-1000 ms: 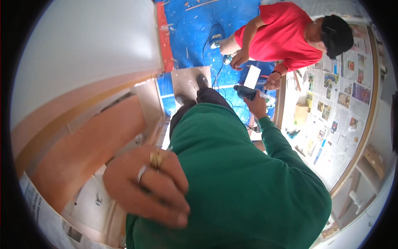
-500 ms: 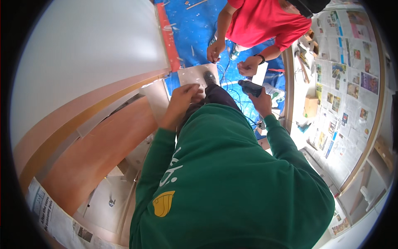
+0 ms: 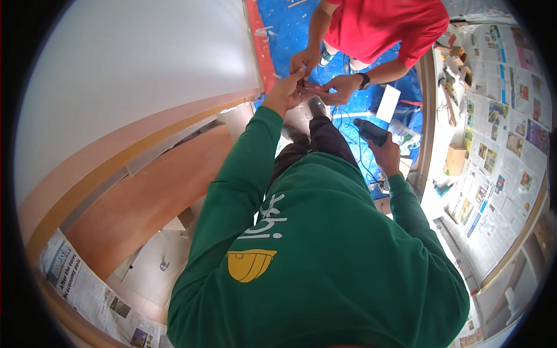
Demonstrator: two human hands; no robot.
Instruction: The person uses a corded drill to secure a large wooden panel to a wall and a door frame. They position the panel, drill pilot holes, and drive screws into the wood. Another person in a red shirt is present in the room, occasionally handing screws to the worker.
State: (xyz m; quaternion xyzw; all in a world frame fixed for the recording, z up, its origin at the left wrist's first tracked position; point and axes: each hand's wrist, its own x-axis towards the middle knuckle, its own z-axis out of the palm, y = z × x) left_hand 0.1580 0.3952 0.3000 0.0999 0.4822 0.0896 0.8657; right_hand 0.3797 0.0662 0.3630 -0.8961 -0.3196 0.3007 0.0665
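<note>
My right hand (image 3: 387,154) is wrapped round the handle of a black cordless drill (image 3: 370,133), its front end pointing up and to the left, away from me. Ahead of me, my left hand (image 3: 284,94) reaches up to a co-worker's two hands, with thumb and fingers drawn together. The co-worker's hand (image 3: 305,58) on the left almost meets my fingertips. Their other hand (image 3: 340,89), with a dark wristwatch, comes in from the right side. Whatever lies between these fingers is too small to make out.
The co-worker in a red shirt (image 3: 380,29) stands on blue sheeting (image 3: 281,23) with cables across it. A white wall panel (image 3: 145,64) rises at left above an orange-brown board (image 3: 151,197). At right are a newspaper-covered surface (image 3: 493,151) and a cardboard box (image 3: 455,160).
My left hand has moved forward and right to the co-worker's hands, which have come closer together. The drill stays in my right hand. The whole view has shifted slightly.
</note>
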